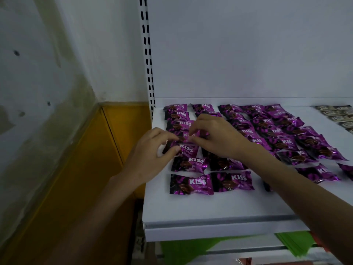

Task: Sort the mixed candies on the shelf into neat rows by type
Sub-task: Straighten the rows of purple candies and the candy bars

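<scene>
Several purple Kiss candy packets [191, 183] lie on the white shelf [191, 209], two tidy columns at the left and looser rows [286, 134] to the right. My left hand [152, 155] pinches the left end of a purple packet [186, 149] in the left column. My right hand [215, 136] reaches across from the right; its fingertips pinch the packet [186, 135] just behind that one. A group of small pale-wrapped candies [338, 115] sits at the far right back of the shelf.
A slotted white upright [148, 54] borders the shelf's left back corner, with the white back panel behind. Left of the shelf are a stained wall and an orange-yellow panel [76, 169]. Green items [294, 243] lie on a lower shelf.
</scene>
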Demonstrator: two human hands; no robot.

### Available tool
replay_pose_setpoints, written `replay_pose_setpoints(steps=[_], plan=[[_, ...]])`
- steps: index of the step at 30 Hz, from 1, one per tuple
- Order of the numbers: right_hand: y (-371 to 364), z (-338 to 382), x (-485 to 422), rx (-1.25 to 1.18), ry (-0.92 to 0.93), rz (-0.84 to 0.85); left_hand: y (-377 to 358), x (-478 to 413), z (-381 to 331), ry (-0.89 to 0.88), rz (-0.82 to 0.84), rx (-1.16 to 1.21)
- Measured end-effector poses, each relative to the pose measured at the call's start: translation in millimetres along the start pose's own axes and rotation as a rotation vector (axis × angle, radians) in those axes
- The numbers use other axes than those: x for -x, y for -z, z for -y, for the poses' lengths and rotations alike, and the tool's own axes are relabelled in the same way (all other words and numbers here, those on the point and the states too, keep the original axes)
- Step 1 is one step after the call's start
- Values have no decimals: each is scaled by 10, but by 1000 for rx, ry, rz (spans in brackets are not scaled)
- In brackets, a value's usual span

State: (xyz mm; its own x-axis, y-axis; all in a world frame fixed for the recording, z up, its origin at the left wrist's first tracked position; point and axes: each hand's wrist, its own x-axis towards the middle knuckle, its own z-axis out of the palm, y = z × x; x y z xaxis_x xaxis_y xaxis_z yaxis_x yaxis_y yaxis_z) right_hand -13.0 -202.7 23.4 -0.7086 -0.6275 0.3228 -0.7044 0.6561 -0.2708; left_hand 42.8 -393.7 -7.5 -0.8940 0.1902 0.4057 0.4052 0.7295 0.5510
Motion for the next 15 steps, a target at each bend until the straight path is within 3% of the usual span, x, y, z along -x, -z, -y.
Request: replay_pose_setpoints(steps=[4, 10, 15], plan=[[51, 78, 242, -86, 79, 138, 1, 177, -51, -44, 47, 48], [-130, 73, 317, -116, 107, -1, -53, 391, -215, -211, 15, 46], [-182, 59, 257, -62, 125, -2, -154, 470, -268, -268, 153, -59]])
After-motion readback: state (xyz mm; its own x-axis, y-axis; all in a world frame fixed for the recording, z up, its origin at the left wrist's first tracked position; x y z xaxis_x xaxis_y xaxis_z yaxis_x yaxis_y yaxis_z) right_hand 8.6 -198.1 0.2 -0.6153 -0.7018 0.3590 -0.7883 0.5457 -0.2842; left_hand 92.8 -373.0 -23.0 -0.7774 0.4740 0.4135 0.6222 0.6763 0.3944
